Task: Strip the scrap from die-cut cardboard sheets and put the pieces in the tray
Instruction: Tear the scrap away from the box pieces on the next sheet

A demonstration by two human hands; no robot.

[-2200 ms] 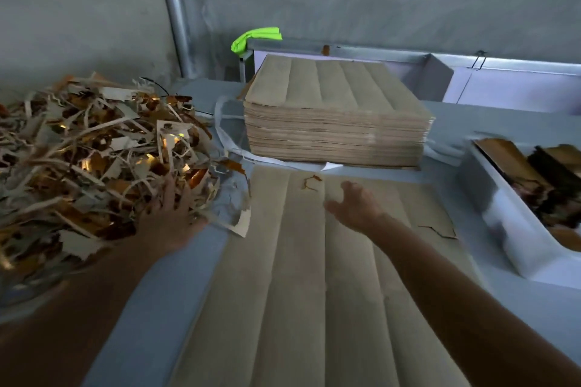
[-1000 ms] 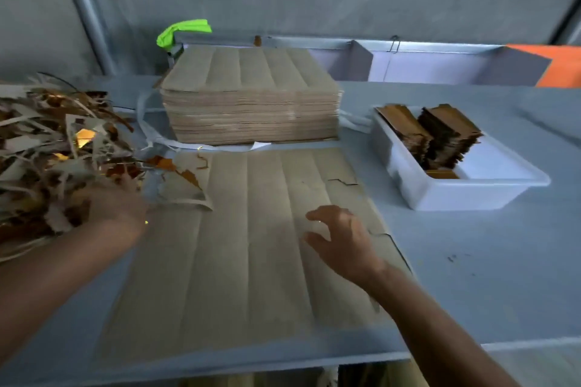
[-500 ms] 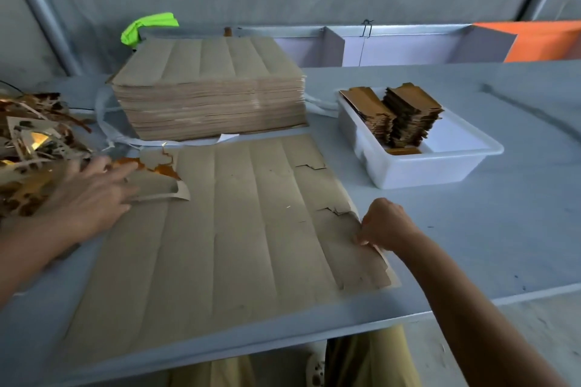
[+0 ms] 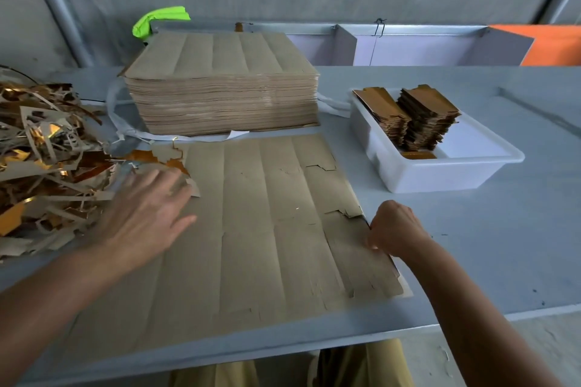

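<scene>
Two hands work one die-cut sheet (image 4: 251, 229) lying between them: the left hand (image 4: 147, 214) rests flat with fingers spread on its left edge, the right hand (image 4: 393, 228) pinches its torn right edge. Beyond the right hand sits the tray (image 4: 440, 176) of pieces (image 4: 418, 116).

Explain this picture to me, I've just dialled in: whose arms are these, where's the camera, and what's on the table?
No machine here: a person works bare-handed, and the single camera sits on their head, looking down. The left hand lies flat with straight fingers on a brown cardboard sheet spread on the grey table. The right hand grips the sheet's right edge, fingers curled. Behind is a tall stack of sheets. Left is a heap of scrap strips. Right is a white tray holding finished pieces.
</scene>
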